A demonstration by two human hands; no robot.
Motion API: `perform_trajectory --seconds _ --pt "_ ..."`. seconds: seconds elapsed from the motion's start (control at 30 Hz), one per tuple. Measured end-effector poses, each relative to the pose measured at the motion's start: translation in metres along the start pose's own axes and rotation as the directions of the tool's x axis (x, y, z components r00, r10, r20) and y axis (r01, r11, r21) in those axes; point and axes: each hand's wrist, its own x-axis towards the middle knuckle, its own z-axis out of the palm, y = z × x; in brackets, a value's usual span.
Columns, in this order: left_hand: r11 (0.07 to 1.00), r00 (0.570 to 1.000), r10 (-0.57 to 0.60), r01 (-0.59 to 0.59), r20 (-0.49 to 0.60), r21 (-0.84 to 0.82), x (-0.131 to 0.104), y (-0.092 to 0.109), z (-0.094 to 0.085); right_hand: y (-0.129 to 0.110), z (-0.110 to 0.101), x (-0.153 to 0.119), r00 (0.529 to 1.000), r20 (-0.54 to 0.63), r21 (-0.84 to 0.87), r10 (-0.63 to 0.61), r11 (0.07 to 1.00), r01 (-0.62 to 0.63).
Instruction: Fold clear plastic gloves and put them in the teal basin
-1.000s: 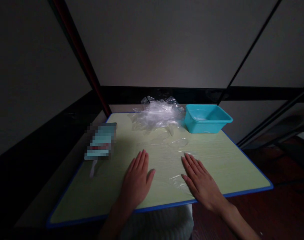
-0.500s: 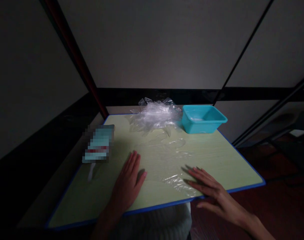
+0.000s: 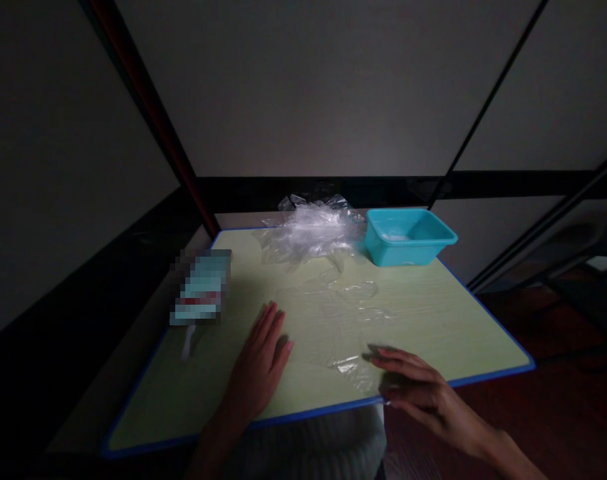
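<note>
Clear plastic film: flat, wrinkled, glinting near edge.

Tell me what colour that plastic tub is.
The plastic tub is turquoise; the head view shows it best.

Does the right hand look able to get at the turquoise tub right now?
Likely yes: between the right hand and turquoise tub, only tabletop and thin clear plastic show; nothing stands in the way.

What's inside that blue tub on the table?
Inside the blue tub, a whitish patch shows low down, but it's too blurry to tell what it is. The tub's front wall covers the nearest part of the bottom, so anything there can't be seen.
</note>
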Motion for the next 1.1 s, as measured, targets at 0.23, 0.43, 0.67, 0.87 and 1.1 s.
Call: perform_trajectory --seconds 0.23,0.43,0.67,0.87,1.1 --pt "1.0 1.0 0.006 -0.007 -0.023 -0.026 -0.001 -0.001 -0.001 -0.002 -0.019 0.032 0.983 -0.029 0.272 0.183 0.948 -0.168" --pt "0.998 0.998 0.066 -0.066 -0.024 -0.01 0.0 0.002 -0.003 0.013 -0.023 0.067 0.941 -0.062 0.351 0.332 0.89 -0.291" --pt "0.998 0.998 0.064 -0.064 -0.019 -0.003 0.0 0.001 -0.002 0.033 -0.009 0.088 0.93 -0.088 0.318 0.356 0.895 -0.313" --pt "0.985 0.986 0.164 -0.165 0.034 0.043 -0.003 0.018 -0.009 0.028 -0.011 0.082 0.933 -0.243 0.03 0.264 0.964 -0.265" --pt "0.882 0.787 0.445 -0.469 0.426 -0.054 -0.005 0.068 -0.009 0.004 -0.01 0.061 0.991 0.13 -0.261 0.035 0.965 0.0"
